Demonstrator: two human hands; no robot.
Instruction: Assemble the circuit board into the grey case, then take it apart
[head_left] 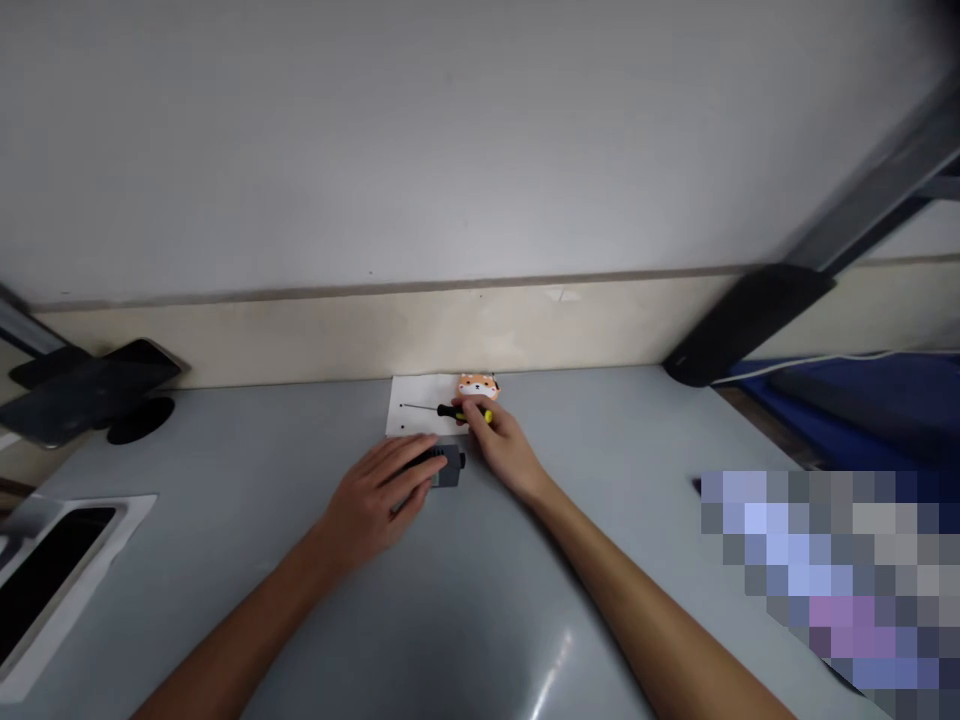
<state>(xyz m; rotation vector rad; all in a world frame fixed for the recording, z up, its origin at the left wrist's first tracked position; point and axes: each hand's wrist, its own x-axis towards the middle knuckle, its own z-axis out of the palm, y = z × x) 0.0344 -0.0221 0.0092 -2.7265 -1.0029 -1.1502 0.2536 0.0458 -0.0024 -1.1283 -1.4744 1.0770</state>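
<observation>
My left hand [384, 495] lies flat over a small dark grey box-shaped device [447, 466] on the grey table, its fingers covering most of it. My right hand [501, 442] has its fingers closed around the black and yellow handle of a small screwdriver [450, 410], whose thin shaft points left over a white sheet of paper [414, 398]. A small orange and white animal figure [478, 385] sits just behind my right hand, at the back edge of the paper near the wall.
A phone on a black stand [97, 392] is at the far left. A rectangular opening with a metal frame [52, 570] sits in the table at the left edge. A dark arm or lamp [750, 320] and blue items are at the right.
</observation>
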